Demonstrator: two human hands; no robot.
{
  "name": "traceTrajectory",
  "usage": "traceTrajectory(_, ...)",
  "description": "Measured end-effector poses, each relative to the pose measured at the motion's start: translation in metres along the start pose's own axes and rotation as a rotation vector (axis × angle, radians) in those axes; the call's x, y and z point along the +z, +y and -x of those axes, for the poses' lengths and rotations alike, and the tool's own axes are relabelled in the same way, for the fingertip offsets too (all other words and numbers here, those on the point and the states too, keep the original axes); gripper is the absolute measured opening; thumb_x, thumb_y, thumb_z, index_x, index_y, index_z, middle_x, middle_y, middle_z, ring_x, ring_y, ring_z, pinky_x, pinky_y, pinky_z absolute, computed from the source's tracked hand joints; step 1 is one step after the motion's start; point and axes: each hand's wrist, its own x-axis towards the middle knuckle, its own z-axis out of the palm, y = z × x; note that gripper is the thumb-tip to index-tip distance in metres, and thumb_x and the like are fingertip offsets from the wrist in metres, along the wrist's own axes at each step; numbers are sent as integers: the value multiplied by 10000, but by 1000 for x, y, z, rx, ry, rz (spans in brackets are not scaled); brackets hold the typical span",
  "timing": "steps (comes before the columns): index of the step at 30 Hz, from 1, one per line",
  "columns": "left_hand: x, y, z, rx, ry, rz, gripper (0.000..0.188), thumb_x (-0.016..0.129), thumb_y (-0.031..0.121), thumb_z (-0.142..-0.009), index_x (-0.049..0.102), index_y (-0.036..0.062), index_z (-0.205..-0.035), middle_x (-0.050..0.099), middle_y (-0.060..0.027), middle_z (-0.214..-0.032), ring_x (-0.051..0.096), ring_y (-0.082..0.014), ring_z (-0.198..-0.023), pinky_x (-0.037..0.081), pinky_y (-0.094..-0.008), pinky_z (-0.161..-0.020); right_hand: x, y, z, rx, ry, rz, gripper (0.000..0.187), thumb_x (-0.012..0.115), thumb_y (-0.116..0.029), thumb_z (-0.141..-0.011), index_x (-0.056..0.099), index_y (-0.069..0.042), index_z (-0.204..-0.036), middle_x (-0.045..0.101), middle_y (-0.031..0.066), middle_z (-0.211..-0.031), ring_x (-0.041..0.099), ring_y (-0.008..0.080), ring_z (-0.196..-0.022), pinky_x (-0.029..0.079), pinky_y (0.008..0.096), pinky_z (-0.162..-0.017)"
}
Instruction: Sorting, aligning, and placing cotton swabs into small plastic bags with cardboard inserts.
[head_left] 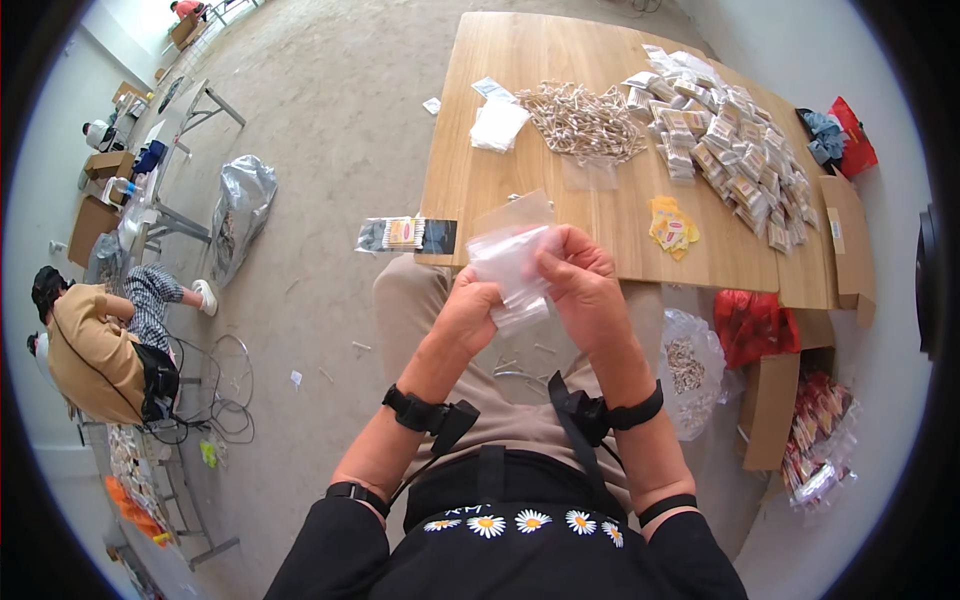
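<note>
Above my lap, at the table's near edge, I hold a small stack of clear plastic bags (pixel 510 262). My left hand (pixel 476 302) grips the stack's lower left side, its thumb lying on top. On the right side, my right hand (pixel 582 280) pinches the bags between thumb and bent fingers. To the left, a small bundle of cotton swabs with a yellow label (pixel 404 233) rests on a dark and clear strip that juts past the table edge. Beyond my hands lies a loose heap of cotton swabs (pixel 582 118), with white plastic bags (pixel 498 125) stacked to its left.
Packed swab bags (pixel 745 165) are heaped on the wooden table (pixel 560 45) at right, near yellow cards (pixel 673 226). Below stand an open carton (pixel 770 415), a red bag (pixel 752 325) and a clear sack (pixel 690 375). A person (pixel 100 345) sits at far left.
</note>
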Motion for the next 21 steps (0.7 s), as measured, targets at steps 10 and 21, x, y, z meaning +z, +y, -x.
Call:
traceTrajectory(10, 3, 15, 7, -20, -28, -27, 558, 516, -186, -721, 530, -55, -1263, 649, -204, -1183, 655, -340, -1086, 538, -474, -978, -41, -9, 14, -132, 449, 592, 78, 620, 35, -858, 592, -18, -808, 579, -10, -805, 544, 66, -704, 454, 219, -671)
traceTrajectory(21, 5, 23, 9, -50, -93, -34, 586, 571, -165, -700, 522, -31, -1268, 653, -222, -1159, 664, -343, -1076, 541, -490, -966, -148, -11, -31, -210, 603, 754, 38, 618, 21, -848, 608, -16, -846, 628, 17, -753, 581, 121, -655, 485, 277, -632)
